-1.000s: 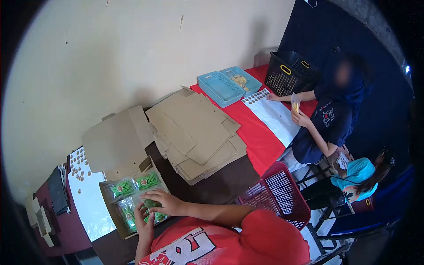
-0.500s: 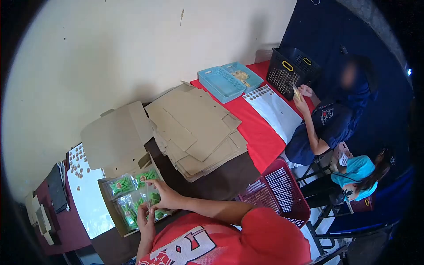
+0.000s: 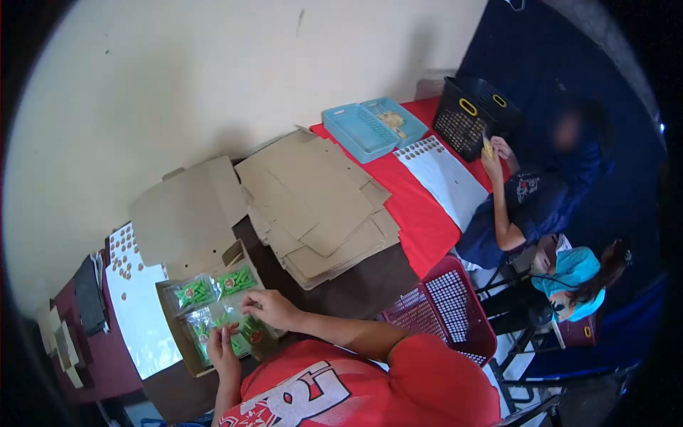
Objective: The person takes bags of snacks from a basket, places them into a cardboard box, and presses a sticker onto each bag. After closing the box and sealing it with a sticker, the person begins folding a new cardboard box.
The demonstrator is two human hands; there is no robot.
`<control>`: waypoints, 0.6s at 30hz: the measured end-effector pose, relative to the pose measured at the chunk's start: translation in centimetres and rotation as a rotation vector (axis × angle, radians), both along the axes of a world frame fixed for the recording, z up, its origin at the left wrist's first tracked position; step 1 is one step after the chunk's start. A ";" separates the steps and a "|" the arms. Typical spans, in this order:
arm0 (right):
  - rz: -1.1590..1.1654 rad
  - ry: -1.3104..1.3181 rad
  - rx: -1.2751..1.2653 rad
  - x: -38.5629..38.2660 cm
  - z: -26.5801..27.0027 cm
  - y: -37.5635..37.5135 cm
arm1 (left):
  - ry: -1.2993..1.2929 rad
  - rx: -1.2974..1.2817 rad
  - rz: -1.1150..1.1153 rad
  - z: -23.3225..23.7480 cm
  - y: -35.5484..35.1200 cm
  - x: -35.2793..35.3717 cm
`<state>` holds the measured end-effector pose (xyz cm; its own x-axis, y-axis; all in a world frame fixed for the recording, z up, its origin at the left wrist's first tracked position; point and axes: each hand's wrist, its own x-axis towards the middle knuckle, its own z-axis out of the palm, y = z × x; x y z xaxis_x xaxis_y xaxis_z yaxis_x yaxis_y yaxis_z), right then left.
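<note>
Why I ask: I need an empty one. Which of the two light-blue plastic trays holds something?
The light-blue plastic tray nearer the black plastic basket: it holds yellowish pieces, while its neighbour looks bare.

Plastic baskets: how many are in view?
4: two light blue baskets side by side on the red cloth, a black basket beyond them, a red basket off the table edge. More may be hidden.

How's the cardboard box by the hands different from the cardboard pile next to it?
The cardboard box is folded up, lid open, holding green packets; the cardboard pile is unfolded flat sheets, stacked, holding nothing. Both are plain brown.
</note>
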<state>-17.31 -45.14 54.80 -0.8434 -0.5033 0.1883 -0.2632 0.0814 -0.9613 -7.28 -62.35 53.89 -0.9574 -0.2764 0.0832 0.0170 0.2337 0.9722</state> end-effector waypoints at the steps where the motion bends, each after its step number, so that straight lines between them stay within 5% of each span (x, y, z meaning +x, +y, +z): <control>1: 0.032 -0.006 0.000 0.0 -0.4 0.1 | -0.002 0.010 0.011 0.2 -0.1 0.0; 5: -0.072 0.195 -0.116 -0.8 -5.6 -1.0 | -0.193 0.386 0.070 -0.3 -0.4 -0.8; 7: 0.006 0.073 0.189 0.2 -2.0 -0.6 | -0.235 0.569 0.142 -0.4 -0.7 -0.7; 9: 0.059 0.258 0.397 0.4 -1.6 -1.5 | -0.222 0.742 0.185 -1.7 -1.1 -0.3; 14: 0.195 0.132 0.543 -2.1 -1.5 -5.1 | -0.165 0.872 0.200 -2.2 -3.1 0.4; 15: 0.167 0.289 0.585 -3.2 -2.3 -6.0 | -0.163 0.873 0.214 -3.6 -3.8 0.7; 17: 0.149 0.449 0.616 -5.7 -3.9 -7.7 | -0.015 0.174 0.261 -7.2 -5.7 1.2; 18: 0.171 0.455 0.693 -7.1 -4.6 -8.3 | -0.100 0.042 0.306 -5.9 -6.1 1.9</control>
